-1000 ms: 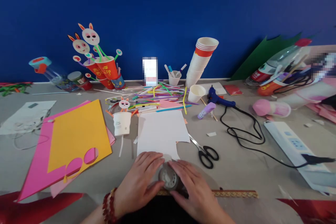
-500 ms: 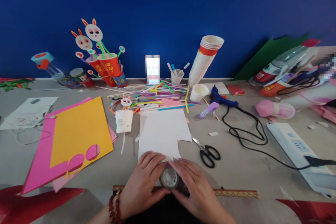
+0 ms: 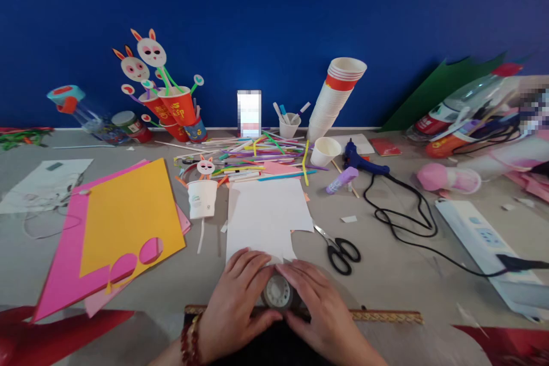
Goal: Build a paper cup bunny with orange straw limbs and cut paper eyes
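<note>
My left hand (image 3: 241, 296) rests on the front of the table, fingers stretched over the near edge of a white sheet of paper (image 3: 268, 206). Opposite it, my right hand (image 3: 318, 304) lies flat in the same way, its fingertips almost meeting the left ones. Between both palms sits a roll of tape (image 3: 278, 291) with a white core; the hands surround it, and whether they press on it is hard to see. Both hands are open, thumbs apart from the fingers. Black-handled scissors (image 3: 338, 250) lie right of the paper.
At left are yellow card (image 3: 128, 211) and a white cup with a rabbit head (image 3: 202, 197). Behind the paper lie many coloured sticks (image 3: 274, 154). A purple glue stick (image 3: 342, 180), a blue glue gun (image 3: 362, 161) with cord and a white power strip (image 3: 484, 240) are at right.
My thumbs have moved slightly apart or shifted right by a little. The tape roll, paper and scissors stay in place.
</note>
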### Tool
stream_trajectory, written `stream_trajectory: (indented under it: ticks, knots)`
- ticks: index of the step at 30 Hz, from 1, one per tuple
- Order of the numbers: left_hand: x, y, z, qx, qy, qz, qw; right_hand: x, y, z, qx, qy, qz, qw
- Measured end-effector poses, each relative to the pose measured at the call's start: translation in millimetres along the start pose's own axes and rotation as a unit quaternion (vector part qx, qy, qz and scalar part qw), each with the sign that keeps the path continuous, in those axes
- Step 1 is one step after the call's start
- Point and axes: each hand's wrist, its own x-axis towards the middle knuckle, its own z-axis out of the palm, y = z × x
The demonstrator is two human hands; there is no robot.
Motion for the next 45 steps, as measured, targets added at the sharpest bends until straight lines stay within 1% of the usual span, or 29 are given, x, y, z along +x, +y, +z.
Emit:
stream_trajectory:
  ticks: [5,10,12,14,15,16,18,21,22,23,24,26,29,33,36,38,41,43,45]
  knots:
    - [0,1,2.3,0.045,0.019,0.012,0.999,-3,3,3,0.004,-0.006,0.009,1.000]
    - [-1,-8,10.3,0.105,0.058,0.043,0.992,-3,-3,4,0.000,-0.020,0.022,1.000]
    - [-1,-12,14.5,0.127,0.076,0.060,0.987,0,-5,-2,-0.001,-0.031,0.014,0.999]
    - [-1,-16,17.8,0.147,0.102,0.076,0.981,3,-2,-15,0.002,-0.031,0.002,1.000]
    - [-1,-18,19.0,0.156,0.115,0.082,0.978,5,2,-26,0.001,-0.018,0.000,1.000]
    - [-1,-19,20.1,0.164,0.126,0.087,0.974,7,9,-38,-0.002,0.008,0.006,1.000]
    - [-1,-22,22.7,0.180,0.140,0.099,0.969,11,26,-66,-0.030,0.102,0.035,0.994]
    - [-2,-28,28.6,0.197,0.155,0.110,0.962,23,52,-103,-0.075,0.229,0.081,0.967]
    - [-2,-30,30.7,0.198,0.165,0.109,0.960,30,58,-111,-0.084,0.252,0.093,0.960]
    - [-2,-31,32.3,0.199,0.173,0.109,0.959,38,61,-115,-0.089,0.257,0.093,0.958]
    - [-1,-32,33.3,0.200,0.178,0.113,0.957,47,63,-116,-0.091,0.244,0.086,0.962]
    - [1,-34,33.1,0.205,0.178,0.129,0.954,67,60,-106,-0.086,0.178,0.052,0.979]
    - [4,-33,30.1,0.210,0.170,0.140,0.953,96,46,-78,-0.082,0.076,0.011,0.994]
    - [5,-32,29.7,0.206,0.163,0.120,0.957,120,25,-39,-0.092,-0.041,-0.026,0.995]
    - [5,-33,32.3,0.213,0.178,0.107,0.955,127,21,-17,-0.129,-0.111,-0.014,0.985]
    - [5,-34,35.9,0.217,0.192,0.107,0.951,129,26,-5,-0.150,-0.136,0.004,0.979]
    - [7,-38,44.6,0.213,0.198,0.097,0.952,131,36,6,-0.161,-0.139,0.004,0.977]
    - [8,-40,50.0,0.204,0.199,0.079,0.955,131,40,9,-0.164,-0.134,0.001,0.977]
    - [9,-42,51.5,0.191,0.191,0.071,0.960,132,42,10,-0.165,-0.131,-0.001,0.978]
